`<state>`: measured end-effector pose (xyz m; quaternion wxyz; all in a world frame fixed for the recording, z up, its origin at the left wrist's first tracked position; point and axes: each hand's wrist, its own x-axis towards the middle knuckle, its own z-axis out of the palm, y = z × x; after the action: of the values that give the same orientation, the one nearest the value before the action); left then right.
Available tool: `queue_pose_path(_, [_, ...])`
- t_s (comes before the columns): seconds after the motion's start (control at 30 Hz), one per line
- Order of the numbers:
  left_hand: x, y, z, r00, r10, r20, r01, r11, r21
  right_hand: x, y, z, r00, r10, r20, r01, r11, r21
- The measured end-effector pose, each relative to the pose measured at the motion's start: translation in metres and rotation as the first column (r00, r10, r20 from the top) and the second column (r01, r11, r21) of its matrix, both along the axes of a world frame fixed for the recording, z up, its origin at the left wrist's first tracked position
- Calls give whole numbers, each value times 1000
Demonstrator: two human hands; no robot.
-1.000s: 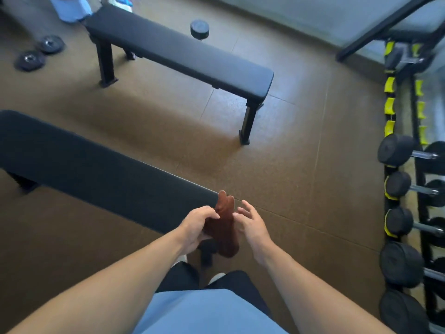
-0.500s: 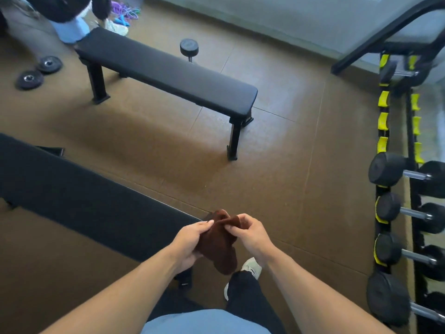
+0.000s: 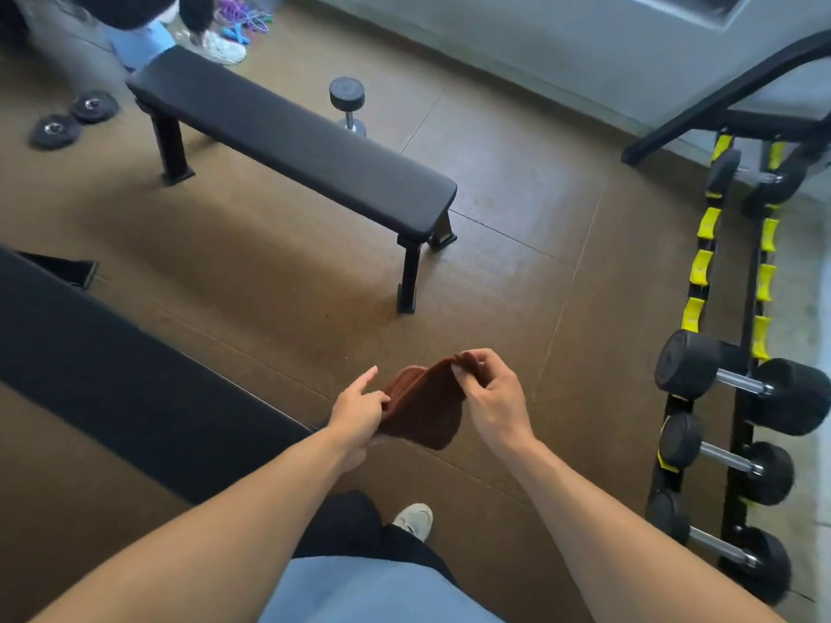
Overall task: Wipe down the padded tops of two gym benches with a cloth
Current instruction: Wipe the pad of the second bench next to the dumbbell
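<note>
Half a second before, both hands had met close together at the top of the bunched cloth; now they had drawn apart and the brown cloth (image 3: 420, 409) hung stretched between them, above the brown floor (image 3: 517, 272) just right of the near bench (image 3: 135, 388). The left hand (image 3: 357, 413) gripped the cloth's left edge with its forefinger pointing free, and the right hand (image 3: 492, 393) pinched the upper right corner between thumb and fingertips. The view had shifted too, so the far bench (image 3: 292, 141) sat lower, and a white shoe (image 3: 222, 47) showed beyond its far left end. A dumbbell (image 3: 348, 103) stood behind that bench; the dumbbell rack (image 3: 737, 361) lined the right side. No writing or brand could be read anywhere.
</note>
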<state>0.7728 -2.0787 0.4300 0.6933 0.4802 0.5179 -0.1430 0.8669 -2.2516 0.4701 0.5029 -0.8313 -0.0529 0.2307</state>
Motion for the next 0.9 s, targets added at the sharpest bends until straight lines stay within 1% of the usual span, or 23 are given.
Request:
queue_pose_path(0.07, [5,13,-5,999,-6,-48,10,996,84,23,8,14,998,61,21,-61,998,0])
queue_pose_path(0.13, [11,26,-6,995,-32,-94,44,992,119,50,19,29,989,140,44,-141,990,18])
queue_pose_path(0.2, [23,38,-4,985,-147,-95,163,966,202,78,34,46,970,234,67,-236,971,22])
queue_pose_path(0.27, [41,48,-10,956,-272,-108,292,905,309,109,50,59,956,281,80,-283,959,13])
queue_pose_path(0.3, [52,51,-10,948,-307,-89,319,893,317,125,58,63,959,273,80,-275,961,9])
queue_pose_path(0.4, [94,61,-19,937,-350,23,337,917,211,176,81,68,986,153,69,-156,987,41])
queue_pose_path(0.47, [124,65,-19,920,-365,141,342,926,160,209,94,68,997,68,43,-71,995,75])
queue_pose_path(0.5, [138,69,-16,893,-413,181,388,908,160,224,99,68,999,38,24,-40,996,86])
queue_pose_path(0.57, [162,78,-10,806,-557,203,529,830,178,254,111,68,1000,-6,11,5,996,91])
queue_pose_path(0.6, [173,84,-10,782,-587,211,559,810,178,268,117,67,999,-33,3,33,996,84])
queue_pose_path(0.63, [185,90,-11,796,-562,225,533,827,181,283,122,64,998,-63,-1,63,995,71])
queue_pose_path(0.7, [211,98,-10,857,-463,228,434,885,166,309,131,59,993,-120,-18,121,992,37])
queue_pose_path(0.77, [241,103,-13,913,-354,203,341,935,100,334,140,53,987,-154,-38,154,988,11])
queue_pose_path(0.83, [274,105,-22,969,-211,132,214,977,-9,360,149,41,984,-172,-50,173,985,23])
queue_pose_path(0.9, [307,108,-32,998,-47,31,50,992,-117,383,160,27,987,-156,-49,157,987,20])
